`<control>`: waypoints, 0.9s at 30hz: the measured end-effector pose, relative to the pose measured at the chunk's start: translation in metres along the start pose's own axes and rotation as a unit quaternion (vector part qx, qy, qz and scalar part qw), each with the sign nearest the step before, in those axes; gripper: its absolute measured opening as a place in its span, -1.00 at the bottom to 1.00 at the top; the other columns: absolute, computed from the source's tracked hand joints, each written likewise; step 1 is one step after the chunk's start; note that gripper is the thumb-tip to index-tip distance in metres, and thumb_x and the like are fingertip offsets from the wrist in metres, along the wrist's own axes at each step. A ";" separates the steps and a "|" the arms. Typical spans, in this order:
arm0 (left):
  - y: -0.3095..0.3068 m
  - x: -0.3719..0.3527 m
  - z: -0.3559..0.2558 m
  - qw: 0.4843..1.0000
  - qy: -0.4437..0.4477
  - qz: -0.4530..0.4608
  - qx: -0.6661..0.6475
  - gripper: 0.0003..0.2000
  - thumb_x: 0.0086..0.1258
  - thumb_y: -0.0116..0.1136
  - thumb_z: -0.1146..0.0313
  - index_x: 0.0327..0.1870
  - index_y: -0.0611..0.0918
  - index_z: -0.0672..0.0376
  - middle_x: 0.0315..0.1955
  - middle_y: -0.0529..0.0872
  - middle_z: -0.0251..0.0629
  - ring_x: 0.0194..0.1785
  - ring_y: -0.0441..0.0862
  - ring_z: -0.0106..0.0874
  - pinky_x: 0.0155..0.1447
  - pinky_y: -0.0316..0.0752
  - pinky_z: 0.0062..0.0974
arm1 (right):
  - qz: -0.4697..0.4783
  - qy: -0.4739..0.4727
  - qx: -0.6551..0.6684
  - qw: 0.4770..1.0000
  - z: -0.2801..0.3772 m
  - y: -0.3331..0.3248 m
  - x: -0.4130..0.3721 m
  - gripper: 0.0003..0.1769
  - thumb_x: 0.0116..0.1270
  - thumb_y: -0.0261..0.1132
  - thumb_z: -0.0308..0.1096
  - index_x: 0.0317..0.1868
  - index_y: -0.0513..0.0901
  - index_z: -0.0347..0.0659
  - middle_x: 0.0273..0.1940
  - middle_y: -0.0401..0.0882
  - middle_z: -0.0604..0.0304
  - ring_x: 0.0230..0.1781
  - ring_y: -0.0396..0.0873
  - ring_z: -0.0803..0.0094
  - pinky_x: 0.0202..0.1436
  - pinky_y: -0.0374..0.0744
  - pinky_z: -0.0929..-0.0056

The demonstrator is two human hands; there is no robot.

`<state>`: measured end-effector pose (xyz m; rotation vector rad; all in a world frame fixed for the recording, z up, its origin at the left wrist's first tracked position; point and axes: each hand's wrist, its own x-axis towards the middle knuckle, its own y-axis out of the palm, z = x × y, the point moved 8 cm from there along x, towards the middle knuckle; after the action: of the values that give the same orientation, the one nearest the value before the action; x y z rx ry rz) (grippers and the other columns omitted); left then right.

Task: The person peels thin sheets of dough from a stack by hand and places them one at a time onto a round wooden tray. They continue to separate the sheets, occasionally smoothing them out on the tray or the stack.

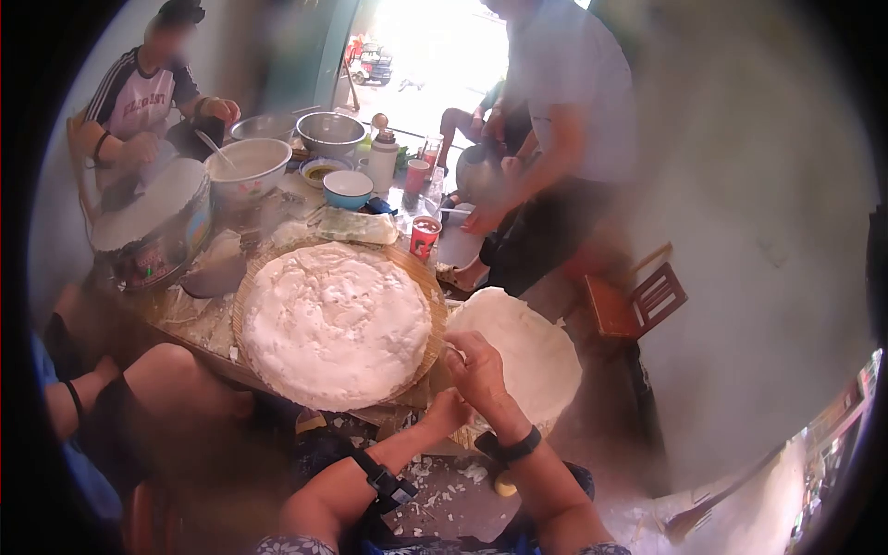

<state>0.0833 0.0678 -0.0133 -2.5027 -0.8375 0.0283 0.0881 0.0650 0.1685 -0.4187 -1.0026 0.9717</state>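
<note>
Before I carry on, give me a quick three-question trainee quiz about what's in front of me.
1. True or false: the blue bowl stands upright.
2. Comparing your left hand and right hand, which reaches farther forward? A: left. B: right. C: both equally.
3. Fill in: the round white mass lies to the ____ of both hands.

Key: 1 true; 2 B; 3 left.

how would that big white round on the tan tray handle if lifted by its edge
The white round would probably sag, since its wrinkled surface looks soft. It may also feel heavy, as it covers most of the tray.
</note>
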 end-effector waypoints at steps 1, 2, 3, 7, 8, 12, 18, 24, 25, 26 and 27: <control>-0.010 -0.004 -0.008 0.996 -0.034 -0.007 -0.085 -0.79 0.26 0.11 0.30 -0.24 0.58 0.27 -0.40 0.67 -0.04 -0.27 0.65 -0.18 -0.23 0.50 -0.28 | -0.009 0.008 0.032 0.999 -0.006 0.004 -0.003 -0.73 0.14 0.21 -0.52 -0.12 0.61 -0.18 -0.19 0.60 0.06 -0.20 0.61 0.20 -0.14 0.58 0.36; -0.019 -0.008 -0.017 0.983 -0.068 -0.012 -0.168 -0.78 0.26 0.12 0.28 -0.25 0.57 0.28 -0.41 0.66 -0.08 -0.29 0.65 -0.21 -0.25 0.50 -0.30 | -0.019 0.016 0.064 0.998 -0.009 0.007 -0.006 -0.73 0.14 0.20 -0.54 -0.12 0.61 -0.19 -0.20 0.60 0.06 -0.21 0.62 0.23 -0.17 0.59 0.39; -0.030 -0.013 -0.029 0.963 -0.101 -0.022 -0.250 -0.76 0.26 0.13 0.26 -0.25 0.57 0.29 -0.42 0.66 -0.12 -0.31 0.64 -0.24 -0.27 0.50 -0.33 | -0.021 0.015 0.076 0.997 -0.009 0.010 -0.008 -0.74 0.14 0.19 -0.56 -0.12 0.61 -0.20 -0.21 0.60 0.07 -0.22 0.62 0.26 -0.18 0.59 0.41; -0.032 -0.007 -0.030 0.958 -0.110 -0.056 -0.257 -0.76 0.26 0.14 0.26 -0.24 0.57 0.28 -0.40 0.65 -0.14 -0.28 0.63 -0.26 -0.25 0.50 -0.33 | -0.018 0.009 0.104 0.994 -0.003 0.013 -0.013 -0.74 0.15 0.17 -0.59 -0.13 0.61 -0.21 -0.21 0.59 0.08 -0.24 0.62 0.32 -0.20 0.59 0.45; -0.030 -0.004 -0.029 0.970 -0.094 -0.069 -0.215 -0.76 0.26 0.14 0.26 -0.24 0.56 0.28 -0.39 0.65 -0.14 -0.28 0.62 -0.27 -0.24 0.50 -0.34 | -0.012 0.007 0.106 0.994 -0.003 0.013 -0.014 -0.74 0.15 0.17 -0.60 -0.14 0.61 -0.22 -0.21 0.59 0.07 -0.23 0.62 0.32 -0.20 0.59 0.44; -0.028 0.002 -0.030 0.987 -0.043 -0.126 -0.087 -0.77 0.27 0.14 0.27 -0.23 0.56 0.28 -0.37 0.63 -0.16 -0.25 0.61 -0.29 -0.21 0.50 -0.35 | -0.006 0.035 0.111 0.993 -0.020 0.013 -0.018 -0.76 0.15 0.18 -0.59 -0.16 0.61 -0.22 -0.22 0.59 0.07 -0.24 0.62 0.31 -0.21 0.59 0.44; -0.025 -0.004 -0.027 0.971 0.044 -0.229 -0.053 -0.64 0.25 0.12 0.34 -0.01 0.36 0.30 -0.07 0.41 -0.05 0.09 0.38 -0.26 0.08 0.37 -0.34 | 0.016 -0.043 0.010 0.999 -0.021 0.022 -0.027 -0.81 0.09 0.27 -0.49 -0.23 0.61 -0.17 -0.32 0.59 0.07 -0.30 0.61 0.16 -0.23 0.56 0.34; -0.023 -0.015 -0.037 0.989 0.018 -0.145 -0.031 -0.67 0.31 0.09 0.29 0.00 0.41 0.28 -0.05 0.44 -0.10 0.10 0.39 -0.33 0.11 0.36 -0.37 | 0.071 -0.010 0.046 0.996 -0.001 0.020 -0.031 -0.81 0.08 0.29 -0.49 -0.23 0.60 -0.18 -0.32 0.58 0.08 -0.32 0.60 0.19 -0.25 0.55 0.36; -0.024 -0.016 -0.036 0.990 0.014 -0.140 -0.027 -0.67 0.32 0.08 0.28 0.00 0.42 0.28 -0.05 0.45 -0.11 0.11 0.39 -0.34 0.11 0.36 -0.37 | 0.073 -0.015 0.046 0.996 -0.002 0.022 -0.031 -0.80 0.08 0.29 -0.50 -0.23 0.60 -0.18 -0.32 0.58 0.08 -0.32 0.60 0.19 -0.25 0.55 0.36; -0.023 -0.016 -0.036 0.990 0.012 -0.136 -0.024 -0.68 0.33 0.07 0.27 0.00 0.42 0.28 -0.04 0.45 -0.12 0.11 0.39 -0.35 0.12 0.36 -0.38 | 0.074 -0.020 0.045 0.996 -0.004 0.023 -0.030 -0.79 0.08 0.29 -0.50 -0.22 0.60 -0.18 -0.32 0.57 0.09 -0.33 0.60 0.18 -0.25 0.55 0.37; -0.024 -0.017 -0.037 0.991 0.013 -0.134 -0.021 -0.68 0.34 0.07 0.26 0.00 0.43 0.27 -0.04 0.46 -0.13 0.11 0.39 -0.36 0.12 0.36 -0.38 | 0.081 -0.026 0.035 0.996 -0.007 0.027 -0.029 -0.79 0.08 0.29 -0.50 -0.22 0.59 -0.18 -0.32 0.57 0.09 -0.33 0.60 0.18 -0.25 0.54 0.37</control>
<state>0.0623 0.0580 0.0279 -2.4027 -1.1665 -0.1148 0.0758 0.0555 0.1315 -0.4227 -0.9896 1.1661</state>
